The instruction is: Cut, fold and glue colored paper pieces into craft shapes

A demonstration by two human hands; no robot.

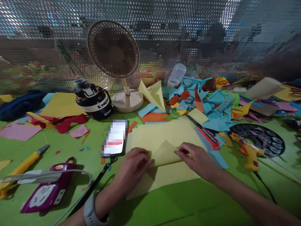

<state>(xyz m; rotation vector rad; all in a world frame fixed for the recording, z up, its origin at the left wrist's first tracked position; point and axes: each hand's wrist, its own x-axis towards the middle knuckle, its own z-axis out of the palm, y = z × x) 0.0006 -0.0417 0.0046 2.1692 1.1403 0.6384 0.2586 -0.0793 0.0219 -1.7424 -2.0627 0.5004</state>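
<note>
A piece of pale yellow paper (164, 153) with a raised pointed corner is between my hands. My left hand (135, 169), with a pale watch on the wrist, pinches its left end between thumb and fingers. At its right end, the thumb and fingertips of my right hand (196, 158) are closed on the edge. Under both hands lie larger pale yellow sheets (174, 177), flat on the green table (199, 201). A lit phone (115, 138) lies just beyond my left hand. Beyond my right hand rests a long red-and-black tool (207, 135).
A fan (127, 100) and black bottle (94, 102) stand at the back. Folded blue paper pieces (211, 100) heap at back right. A yellow glue gun (250, 152) lies by a black palette tray (261, 135). A purple power bank (50, 188) and cable (87, 172) lie left.
</note>
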